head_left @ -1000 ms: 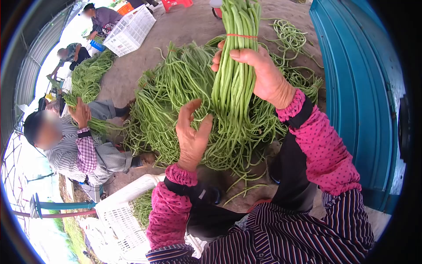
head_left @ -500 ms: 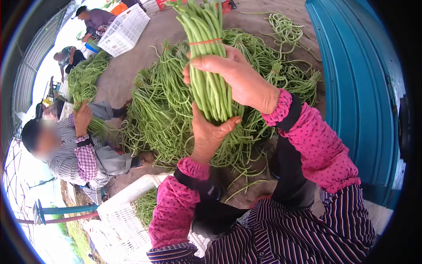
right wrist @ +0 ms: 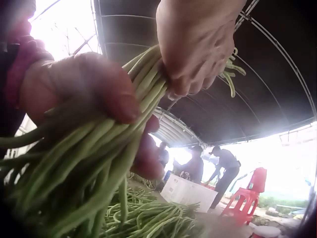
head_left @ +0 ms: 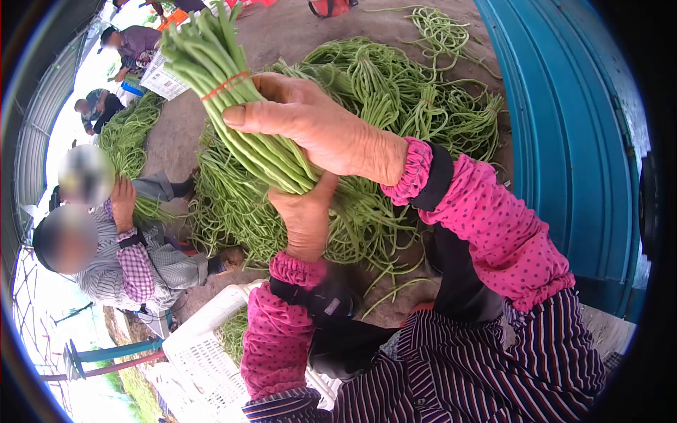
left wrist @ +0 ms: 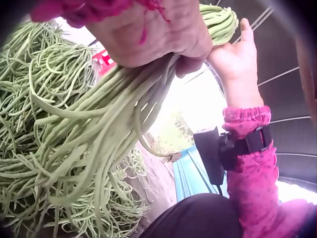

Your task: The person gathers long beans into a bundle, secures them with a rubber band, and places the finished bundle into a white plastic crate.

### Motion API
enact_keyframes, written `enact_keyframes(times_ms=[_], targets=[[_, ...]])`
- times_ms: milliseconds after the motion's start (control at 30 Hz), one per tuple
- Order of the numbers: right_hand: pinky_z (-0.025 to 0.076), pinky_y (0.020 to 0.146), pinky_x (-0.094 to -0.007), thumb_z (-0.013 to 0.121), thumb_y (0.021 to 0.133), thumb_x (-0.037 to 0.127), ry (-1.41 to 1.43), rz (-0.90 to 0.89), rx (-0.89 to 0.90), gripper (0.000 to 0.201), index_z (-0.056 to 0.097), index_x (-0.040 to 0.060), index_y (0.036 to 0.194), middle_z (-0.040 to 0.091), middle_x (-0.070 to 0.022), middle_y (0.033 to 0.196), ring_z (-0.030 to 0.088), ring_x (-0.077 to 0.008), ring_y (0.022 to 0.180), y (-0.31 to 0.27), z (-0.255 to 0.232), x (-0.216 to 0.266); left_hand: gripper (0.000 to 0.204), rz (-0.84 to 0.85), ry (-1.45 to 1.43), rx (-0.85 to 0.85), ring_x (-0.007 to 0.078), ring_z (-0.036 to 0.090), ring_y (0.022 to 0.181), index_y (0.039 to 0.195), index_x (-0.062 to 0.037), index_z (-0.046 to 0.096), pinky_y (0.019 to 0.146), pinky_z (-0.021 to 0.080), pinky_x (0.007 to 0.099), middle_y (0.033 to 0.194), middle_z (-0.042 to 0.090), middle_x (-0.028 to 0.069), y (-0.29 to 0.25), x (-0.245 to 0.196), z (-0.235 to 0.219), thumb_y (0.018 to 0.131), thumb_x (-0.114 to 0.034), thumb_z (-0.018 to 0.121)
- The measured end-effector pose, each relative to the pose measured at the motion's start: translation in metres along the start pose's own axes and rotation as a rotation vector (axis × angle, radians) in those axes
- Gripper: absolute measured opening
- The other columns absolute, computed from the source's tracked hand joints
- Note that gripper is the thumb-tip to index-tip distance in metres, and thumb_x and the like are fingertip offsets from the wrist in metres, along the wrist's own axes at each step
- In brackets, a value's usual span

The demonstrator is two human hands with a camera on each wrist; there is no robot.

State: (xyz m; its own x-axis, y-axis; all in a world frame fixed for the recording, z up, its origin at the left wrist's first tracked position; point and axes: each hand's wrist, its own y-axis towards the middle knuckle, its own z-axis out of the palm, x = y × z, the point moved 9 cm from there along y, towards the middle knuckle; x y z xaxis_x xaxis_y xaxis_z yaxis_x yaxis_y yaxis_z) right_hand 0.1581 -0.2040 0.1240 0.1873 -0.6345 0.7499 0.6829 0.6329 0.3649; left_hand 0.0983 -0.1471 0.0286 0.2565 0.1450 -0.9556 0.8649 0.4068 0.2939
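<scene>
A thick bundle of long green beans, tied near its top with a red rubber band, leans up to the left in front of me. My right hand grips it just below the band, thumb laid across the stalks. Lower down, my left hand holds the same bundle. In the right wrist view the left hand wraps its thumb and fingers round the beans, whose loose ends hang below. A large heap of long beans lies on the ground beyond both hands.
People sit or bend at the left; the nearest, in a striped shirt, holds beans. A white plastic crate with beans inside stands at my front left. A blue metal panel rises at the right. Red stools stand farther off.
The bundle has moved left and tipped over to the left, carried by my right hand. My left hand, apart from it at first, has come up and now grips its lower part.
</scene>
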Motion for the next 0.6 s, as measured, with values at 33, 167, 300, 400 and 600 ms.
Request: enact_keyframes(times_ms=[33,167,300,400,600], targets=[[0.051,0.074,-0.0269,0.071,0.081,0.026,-0.101,-0.023,-0.029,0.050,0.056,-0.0069,0.115,0.063,-0.0113,0.096,0.062,-0.0148,0.086,0.000,-0.003,0.001,0.036,-0.012,-0.005,-0.004,0.0151,0.061,0.085,0.104,0.0029,0.063,0.078,0.049,0.0294,0.097,0.066,0.0069,0.001,-0.007,-0.002,0.072,-0.006,0.077],[0.050,0.083,-0.0289,0.066,0.086,0.035,-0.517,-0.082,-0.144,0.052,0.055,-0.0056,0.118,0.060,-0.0124,0.109,0.059,-0.0161,0.098,-0.004,-0.030,-0.001,0.033,-0.129,-0.117,-0.069,0.0172,0.060,0.090,0.104,0.0017,0.061,0.084,0.046,0.0308,0.099,0.065,0.0074,0.012,-0.004,-0.030,0.072,0.004,0.067],[0.053,0.065,-0.0305,0.067,0.084,0.017,-0.687,0.062,-0.046,0.023,0.062,-0.0039,0.091,0.066,-0.0095,0.083,0.063,-0.0159,0.071,-0.022,-0.040,-0.020,0.023,-0.076,-0.251,-0.243,0.0231,0.064,0.092,0.095,0.0027,0.059,0.085,0.050,0.0355,0.094,0.066,0.0135,0.027,0.001,-0.077,0.073,0.009,0.061],[0.053,0.065,-0.0306,0.069,0.082,0.016,-0.880,0.103,0.088,0.020,0.063,-0.0024,0.088,0.067,-0.0094,0.081,0.063,-0.0161,0.070,-0.033,-0.033,-0.039,0.020,-0.062,-0.285,-0.332,0.0253,0.065,0.090,0.091,0.0002,0.056,0.081,0.051,0.0371,0.092,0.066,0.0150,0.031,-0.002,-0.108,0.073,0.009,0.059],[0.050,0.069,-0.0362,0.072,0.076,0.015,-1.125,0.040,0.274,0.023,0.061,0.0004,0.089,0.063,-0.0119,0.085,0.064,-0.0256,0.078,-0.047,-0.006,-0.064,0.022,-0.067,-0.320,-0.389,0.0259,0.064,0.085,0.091,-0.0019,0.052,0.074,0.054,0.0385,0.092,0.065,0.0177,0.031,0.005,-0.138,0.073,0.006,0.061]])
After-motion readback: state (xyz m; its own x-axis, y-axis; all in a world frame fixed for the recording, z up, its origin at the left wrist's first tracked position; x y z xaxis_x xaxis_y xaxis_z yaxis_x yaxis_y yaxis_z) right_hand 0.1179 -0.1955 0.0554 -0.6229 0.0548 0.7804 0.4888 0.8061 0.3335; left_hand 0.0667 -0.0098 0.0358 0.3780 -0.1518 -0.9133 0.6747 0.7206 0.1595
